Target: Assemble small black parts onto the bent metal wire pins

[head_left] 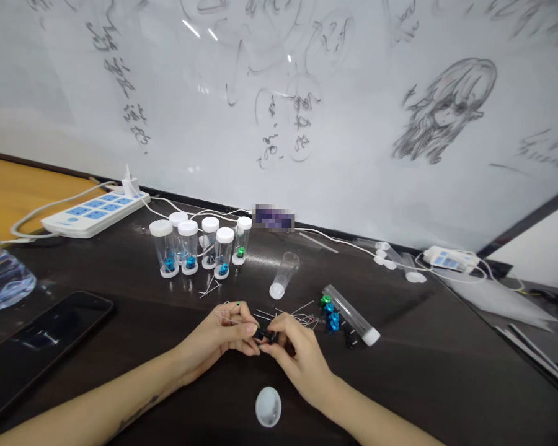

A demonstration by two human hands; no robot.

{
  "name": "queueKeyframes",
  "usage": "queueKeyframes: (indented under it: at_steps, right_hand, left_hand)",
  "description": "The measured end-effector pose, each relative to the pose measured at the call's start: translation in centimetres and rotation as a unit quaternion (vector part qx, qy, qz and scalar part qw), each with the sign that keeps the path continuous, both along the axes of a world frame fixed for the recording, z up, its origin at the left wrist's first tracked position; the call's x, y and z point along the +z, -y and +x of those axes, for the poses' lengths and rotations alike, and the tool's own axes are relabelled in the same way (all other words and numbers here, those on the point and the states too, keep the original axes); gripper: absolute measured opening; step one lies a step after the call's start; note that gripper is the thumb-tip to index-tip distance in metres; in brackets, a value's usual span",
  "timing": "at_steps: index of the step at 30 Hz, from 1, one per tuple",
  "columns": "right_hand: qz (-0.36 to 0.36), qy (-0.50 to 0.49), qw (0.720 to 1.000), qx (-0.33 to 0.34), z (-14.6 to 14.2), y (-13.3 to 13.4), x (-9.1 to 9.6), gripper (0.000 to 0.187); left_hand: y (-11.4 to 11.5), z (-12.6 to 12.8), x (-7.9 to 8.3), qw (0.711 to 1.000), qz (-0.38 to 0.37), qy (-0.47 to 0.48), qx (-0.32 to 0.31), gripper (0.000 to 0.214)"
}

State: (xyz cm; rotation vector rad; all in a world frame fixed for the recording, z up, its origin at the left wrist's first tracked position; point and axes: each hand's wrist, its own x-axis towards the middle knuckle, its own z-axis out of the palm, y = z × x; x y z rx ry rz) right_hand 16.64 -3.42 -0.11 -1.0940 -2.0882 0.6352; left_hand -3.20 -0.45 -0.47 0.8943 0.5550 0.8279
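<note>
My left hand [218,334] and my right hand [302,356] meet over the dark table, fingertips closed on a small black part [266,335]. The fingers cover most of it, so its exact kind cannot be made out. A thin pale strand [227,318] runs across the fingers of my left hand. Just beyond my right hand lie several thin wire-like pieces [305,318]. Small blue metallic parts [333,320], a green one [325,300] and black ones [350,337] lie to its right. Nearer to me is a round whitish cap [268,407].
Several clear tubes with white caps [187,228] stand back left, coloured parts inside. One clear tube [286,271] lies behind my hands, another [351,311] to the right. A phone [41,347], a water bottle [2,279] and a power strip [95,214] are left. A whiteboard [344,186] rises behind.
</note>
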Motion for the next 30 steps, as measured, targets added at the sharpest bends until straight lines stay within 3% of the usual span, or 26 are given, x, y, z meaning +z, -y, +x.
queueKeyframes:
  at_steps: [4,9,13,17,22,27,30]
  right_hand:
    - [-0.020,0.035,0.999,0.012,0.10,-0.09,0.12,0.028]
    - [-0.002,-0.007,1.000,-0.002,0.04,-0.10,-0.15,0.009]
    - [-0.007,-0.015,1.000,0.000,0.04,-0.19,-0.25,0.013]
    - [-0.017,0.028,0.999,0.006,0.08,-0.21,-0.08,0.029]
    - [-0.014,0.013,1.000,-0.010,0.13,-0.09,-0.02,0.018]
    - [-0.018,0.054,0.998,0.019,0.13,-0.16,-0.04,0.046]
    - [-0.013,0.060,0.998,0.005,0.06,-0.25,-0.04,0.046]
  left_hand:
    - [0.12,0.04,0.01,1.000,0.006,0.001,-0.009,0.015]
    - [0.07,-0.06,-0.15,1.000,0.006,0.001,0.000,0.014]
    - [0.04,-0.09,-0.23,1.000,0.005,0.003,-0.004,0.015]
    - [0.06,-0.08,-0.29,1.000,0.007,0.002,-0.012,0.015]
    - [-0.01,0.00,-0.27,1.000,0.003,0.005,-0.001,0.014]
    - [0.10,0.04,-0.16,1.000,0.014,-0.001,-0.015,0.014]
    - [0.11,0.06,-0.13,1.000,0.013,-0.002,-0.010,0.014]
